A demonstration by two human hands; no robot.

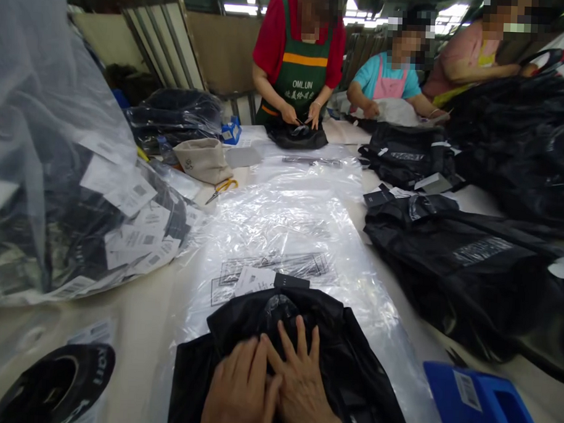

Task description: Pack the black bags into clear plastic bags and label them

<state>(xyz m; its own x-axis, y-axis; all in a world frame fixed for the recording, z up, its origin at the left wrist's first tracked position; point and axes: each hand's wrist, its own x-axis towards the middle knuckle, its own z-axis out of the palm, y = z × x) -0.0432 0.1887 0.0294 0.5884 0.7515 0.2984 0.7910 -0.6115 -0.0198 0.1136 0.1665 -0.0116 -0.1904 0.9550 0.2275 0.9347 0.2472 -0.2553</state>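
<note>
A black folded garment (342, 355) with a shiny surface lies in front of me on a stack of clear plastic bags (281, 224). A white paper tag (255, 280) and a black tag (292, 281) stick out past its upper edge, and a small clear plastic piece (278, 307) shows near its top. My right hand (301, 379) rests flat on the garment with its fingers spread. Beside it, my left hand (241, 383) lies on the cloth, fingers stretched out and side by side. The garment's lower part is cut off by the frame.
A blue plastic holder (481, 403) is at lower right, a black roll (54, 382) at lower left. Black garments (456, 267) lie along the right. A large clear bag (56, 166) with tagged items fills the left. Scissors (222, 188) lie beyond it. Several people work opposite.
</note>
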